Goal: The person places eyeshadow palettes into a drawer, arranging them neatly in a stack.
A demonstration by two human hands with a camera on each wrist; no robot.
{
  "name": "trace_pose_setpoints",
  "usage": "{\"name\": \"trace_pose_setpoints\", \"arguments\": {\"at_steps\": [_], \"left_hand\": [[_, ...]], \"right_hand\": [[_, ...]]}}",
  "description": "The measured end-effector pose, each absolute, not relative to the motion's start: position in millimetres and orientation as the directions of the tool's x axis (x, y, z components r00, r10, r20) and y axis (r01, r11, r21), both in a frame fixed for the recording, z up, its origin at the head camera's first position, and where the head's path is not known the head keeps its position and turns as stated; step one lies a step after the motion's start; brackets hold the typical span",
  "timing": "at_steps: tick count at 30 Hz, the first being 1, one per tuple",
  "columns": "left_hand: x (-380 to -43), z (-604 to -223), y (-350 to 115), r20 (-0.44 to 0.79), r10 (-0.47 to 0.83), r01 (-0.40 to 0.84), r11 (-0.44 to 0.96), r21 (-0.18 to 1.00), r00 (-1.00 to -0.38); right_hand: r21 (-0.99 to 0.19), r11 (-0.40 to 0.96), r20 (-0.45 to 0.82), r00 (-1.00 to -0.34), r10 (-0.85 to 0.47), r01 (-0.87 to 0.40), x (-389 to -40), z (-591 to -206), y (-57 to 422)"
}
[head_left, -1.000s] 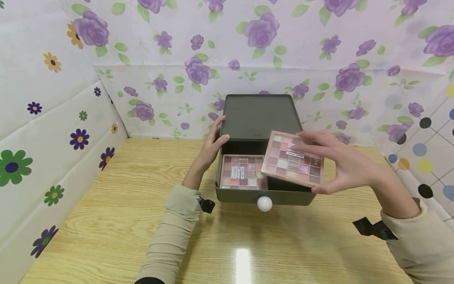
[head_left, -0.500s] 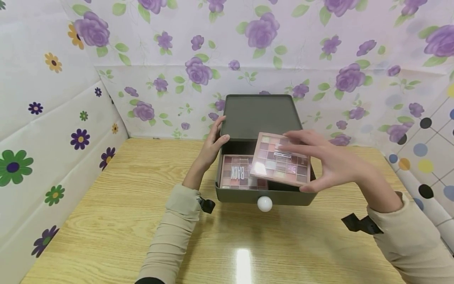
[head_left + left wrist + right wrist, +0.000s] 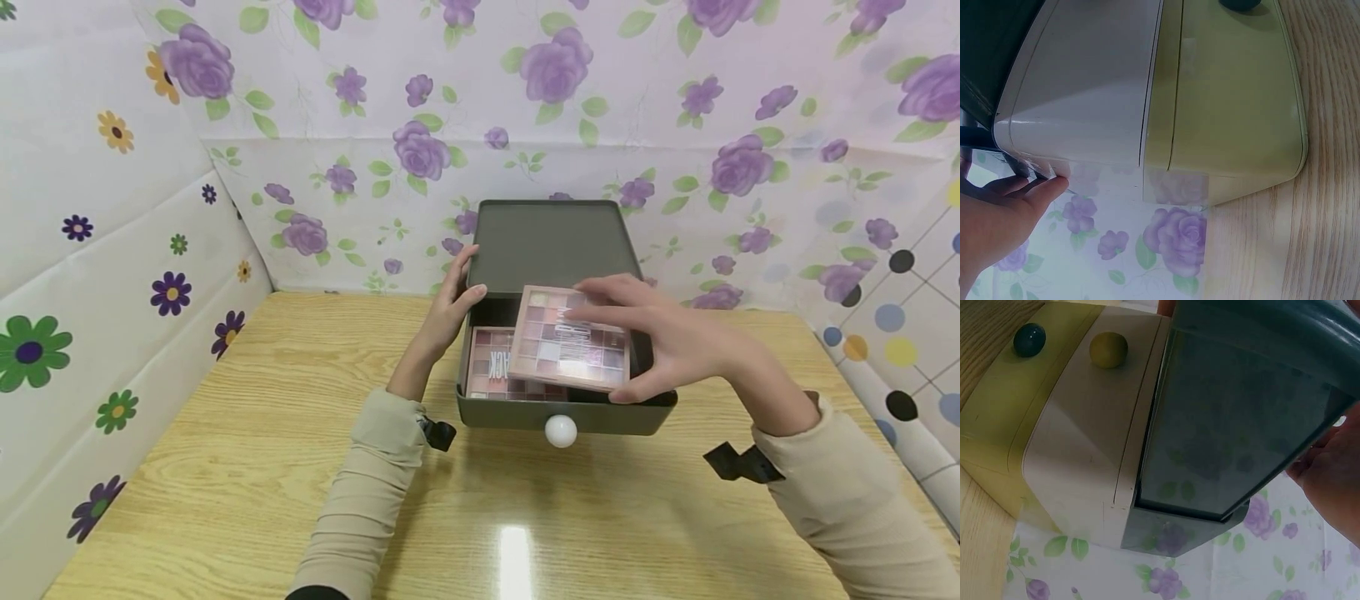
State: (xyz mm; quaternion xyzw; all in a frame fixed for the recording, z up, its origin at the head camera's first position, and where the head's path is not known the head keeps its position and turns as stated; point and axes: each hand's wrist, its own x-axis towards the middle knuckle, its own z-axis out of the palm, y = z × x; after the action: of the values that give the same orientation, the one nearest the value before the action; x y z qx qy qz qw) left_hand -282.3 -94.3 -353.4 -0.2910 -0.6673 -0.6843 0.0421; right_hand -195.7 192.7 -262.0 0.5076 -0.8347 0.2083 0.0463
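In the head view a pink-framed eyeshadow palette (image 3: 543, 350) with a grid of shades is pinched by its right edge in my right hand (image 3: 660, 337), thumb below and fingers above. It hangs slightly tilted over the pulled-out top drawer (image 3: 517, 414) of a small dark grey cabinet (image 3: 551, 242). A second palette (image 3: 483, 387) lies in the drawer's left part, partly covered by the held one. My left hand (image 3: 446, 317) rests against the cabinet's left side, thumb at the top's front edge. The right wrist view shows my right hand (image 3: 1335, 481) only partly; the held palette is hidden there.
A white knob (image 3: 561, 431) sits on the open drawer's front. Below are a pale drawer (image 3: 1079, 431) with a yellow knob and a yellow-green drawer (image 3: 1229, 94), both pushed in. The wooden table (image 3: 247, 442) meets flowered cloth (image 3: 337, 225) behind.
My right hand has carried the palette leftward and slightly down, so it now covers more of the second palette. The left hand stays on the cabinet.
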Motion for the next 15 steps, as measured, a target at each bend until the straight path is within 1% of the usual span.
{"name": "trace_pose_setpoints", "arguments": {"at_steps": [6,11,15], "left_hand": [[-279,-349,-95,0.438,0.341,0.427,-0.111,0.898,-0.832],[-264,-335,-92,0.424,0.347,0.420,-0.092,0.903,-0.836],[-257,-328,-91,0.420,0.342,0.421,-0.078,0.904,-0.840]], "right_hand": [[-0.315,0.377,0.238,-0.457,-0.857,-0.871,-201,-263,182],[-0.318,0.349,0.206,-0.424,-0.882,-0.882,-204,-264,174],[-0.335,0.335,0.197,-0.413,-0.889,-0.881,-205,-266,168]]}}
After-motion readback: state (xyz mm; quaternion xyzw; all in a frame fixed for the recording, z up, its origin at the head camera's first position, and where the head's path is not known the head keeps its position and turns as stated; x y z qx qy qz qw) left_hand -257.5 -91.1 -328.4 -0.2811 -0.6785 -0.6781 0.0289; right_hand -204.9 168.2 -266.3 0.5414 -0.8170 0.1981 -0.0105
